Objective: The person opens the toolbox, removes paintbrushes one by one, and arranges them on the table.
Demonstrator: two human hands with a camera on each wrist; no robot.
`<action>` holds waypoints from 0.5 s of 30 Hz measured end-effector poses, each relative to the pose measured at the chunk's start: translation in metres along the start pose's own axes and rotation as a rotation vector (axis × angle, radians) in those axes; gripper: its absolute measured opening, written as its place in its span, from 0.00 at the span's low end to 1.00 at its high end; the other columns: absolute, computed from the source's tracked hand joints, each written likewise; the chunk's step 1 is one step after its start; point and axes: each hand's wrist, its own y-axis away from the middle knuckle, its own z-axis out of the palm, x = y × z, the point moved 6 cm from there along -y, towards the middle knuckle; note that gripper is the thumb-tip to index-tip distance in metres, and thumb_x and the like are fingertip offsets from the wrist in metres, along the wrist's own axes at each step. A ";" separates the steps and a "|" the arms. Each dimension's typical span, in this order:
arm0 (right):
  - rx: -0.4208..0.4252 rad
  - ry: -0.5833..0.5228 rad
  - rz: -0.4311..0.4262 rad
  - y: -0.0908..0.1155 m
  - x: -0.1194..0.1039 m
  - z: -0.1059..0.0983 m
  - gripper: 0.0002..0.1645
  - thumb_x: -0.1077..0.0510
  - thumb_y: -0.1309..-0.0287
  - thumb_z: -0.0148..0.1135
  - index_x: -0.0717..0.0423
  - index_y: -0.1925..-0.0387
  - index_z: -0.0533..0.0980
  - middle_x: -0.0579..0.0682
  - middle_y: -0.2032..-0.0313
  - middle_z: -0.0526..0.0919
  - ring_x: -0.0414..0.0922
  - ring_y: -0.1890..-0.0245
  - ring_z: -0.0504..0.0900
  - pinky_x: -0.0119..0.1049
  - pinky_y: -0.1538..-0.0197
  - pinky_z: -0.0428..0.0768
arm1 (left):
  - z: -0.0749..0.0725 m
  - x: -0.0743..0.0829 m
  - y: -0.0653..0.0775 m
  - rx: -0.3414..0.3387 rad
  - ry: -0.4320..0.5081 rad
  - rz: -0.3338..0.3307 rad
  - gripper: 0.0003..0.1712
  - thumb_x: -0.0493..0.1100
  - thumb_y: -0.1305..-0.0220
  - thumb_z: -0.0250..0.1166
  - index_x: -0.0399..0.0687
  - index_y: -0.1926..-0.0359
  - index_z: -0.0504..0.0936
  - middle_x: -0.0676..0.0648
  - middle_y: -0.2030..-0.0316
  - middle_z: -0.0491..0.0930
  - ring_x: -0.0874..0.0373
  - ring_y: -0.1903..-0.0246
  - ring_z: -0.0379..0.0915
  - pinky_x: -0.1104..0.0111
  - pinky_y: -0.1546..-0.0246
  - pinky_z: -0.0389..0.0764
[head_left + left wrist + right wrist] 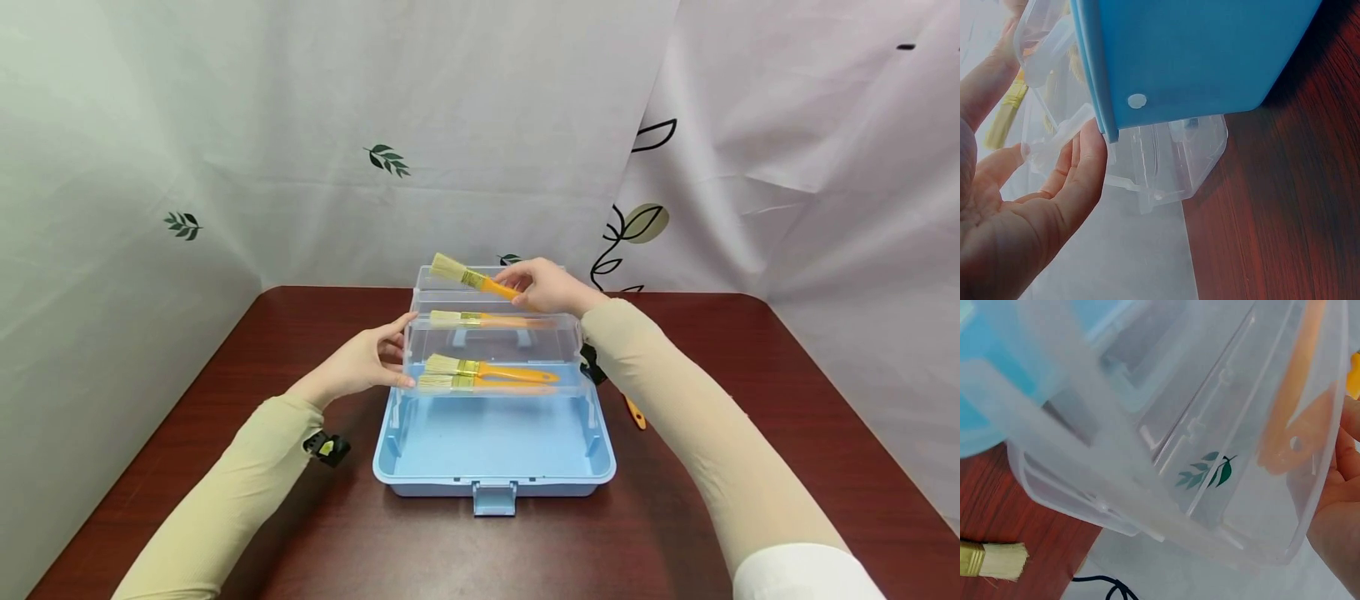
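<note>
Over the raised upper trays, my right hand (551, 287) pinches the yellow handle of a paintbrush (472, 278), its pale bristles pointing left. My left hand (366, 360) grips the left end of the clear plastic trays (491, 340), thumb low and index finger high; the left wrist view shows those fingers (1082, 165) around the tray's end. These trays belong to an open light blue storage box (491, 437). One paintbrush (467, 319) lies in the upper tray. The lower tray holds two more brushes (517, 373) side by side, bristles to the left.
To the box's right, another paintbrush (636, 412) lies on the dark red table (480, 550), partly hidden by my right arm; its bristles (1005, 560) show in the right wrist view. A latch (494, 500) hangs at the box front. White patterned cloth (480, 125) stands behind.
</note>
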 end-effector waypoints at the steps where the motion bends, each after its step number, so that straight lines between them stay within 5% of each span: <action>1: 0.014 -0.012 0.007 0.000 0.001 -0.001 0.25 0.71 0.42 0.58 0.55 0.42 0.74 0.57 0.52 0.78 0.52 0.50 0.75 0.45 0.46 0.75 | 0.000 0.000 0.000 0.000 0.000 0.000 0.61 0.45 0.54 0.76 0.52 0.25 0.46 0.36 0.47 0.69 0.44 0.48 0.72 0.55 0.50 0.79; 15: 0.113 -0.214 0.086 0.002 0.007 -0.008 0.27 0.67 0.41 0.60 0.51 0.40 0.72 0.55 0.54 0.76 0.50 0.53 0.74 0.44 0.49 0.76 | -0.001 0.000 -0.001 -0.002 0.003 0.001 0.61 0.45 0.54 0.76 0.53 0.25 0.46 0.35 0.47 0.69 0.44 0.48 0.73 0.56 0.51 0.79</action>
